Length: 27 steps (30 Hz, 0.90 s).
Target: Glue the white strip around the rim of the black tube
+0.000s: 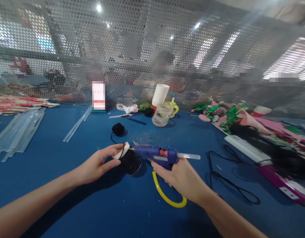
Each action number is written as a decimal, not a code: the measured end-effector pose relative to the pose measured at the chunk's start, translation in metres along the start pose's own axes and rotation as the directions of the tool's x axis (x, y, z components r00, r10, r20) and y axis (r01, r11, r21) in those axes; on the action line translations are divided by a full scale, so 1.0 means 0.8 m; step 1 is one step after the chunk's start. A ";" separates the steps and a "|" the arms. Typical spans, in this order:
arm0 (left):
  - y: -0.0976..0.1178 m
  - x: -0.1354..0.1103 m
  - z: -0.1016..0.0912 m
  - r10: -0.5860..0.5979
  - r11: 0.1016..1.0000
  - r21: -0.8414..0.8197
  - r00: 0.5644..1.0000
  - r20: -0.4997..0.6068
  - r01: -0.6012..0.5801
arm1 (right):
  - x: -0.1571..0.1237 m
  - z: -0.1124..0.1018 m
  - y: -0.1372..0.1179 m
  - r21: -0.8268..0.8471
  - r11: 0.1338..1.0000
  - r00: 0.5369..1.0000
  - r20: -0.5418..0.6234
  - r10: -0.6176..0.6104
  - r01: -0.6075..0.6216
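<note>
Lit mod. bright fr. overhead lights (99, 8), w/ glare thru mesh screen (132, 39). Shadowed softly across blue tabletop (117, 215), dimmer twd bottom. Stretched at edges, hazy in bkgd, pixelated in patches.

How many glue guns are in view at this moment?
1: the blue glue gun, in the right hand, its nozzle pointing toward the black-and-white piece in the left hand. Another could be hidden in the clutter at the picture's right.

The glue gun (149, 151) looks smooth plastic, the black ball (118, 129) (yarn, apparently) matt, the jar (160, 117) glossy.
</note>
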State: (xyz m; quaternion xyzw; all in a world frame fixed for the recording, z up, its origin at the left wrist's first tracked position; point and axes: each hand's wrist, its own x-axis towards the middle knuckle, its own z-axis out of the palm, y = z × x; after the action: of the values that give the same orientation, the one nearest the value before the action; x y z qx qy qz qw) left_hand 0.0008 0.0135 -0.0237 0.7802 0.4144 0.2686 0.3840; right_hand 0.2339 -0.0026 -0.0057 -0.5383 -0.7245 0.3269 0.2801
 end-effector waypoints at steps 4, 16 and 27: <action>-0.001 0.000 -0.001 -0.024 1.000 -0.015 1.000 0.000 0.024 | 0.001 0.000 -0.003 0.065 0.997 0.998 0.028 0.050 -0.052; 0.001 -0.002 -0.002 -0.041 0.998 -0.043 0.999 0.009 0.042 | 0.002 0.002 0.001 0.006 1.000 1.000 0.003 0.013 -0.013; -0.001 -0.001 -0.003 -0.029 0.999 -0.032 0.999 0.022 0.029 | 0.010 -0.003 0.002 0.070 0.998 0.999 0.053 -0.001 -0.003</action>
State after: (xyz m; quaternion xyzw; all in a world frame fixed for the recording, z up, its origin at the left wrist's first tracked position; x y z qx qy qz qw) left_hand -0.0018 0.0141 -0.0228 0.7706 0.4171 0.2611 0.4051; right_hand 0.2346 0.0055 -0.0051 -0.5197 -0.7196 0.3663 0.2791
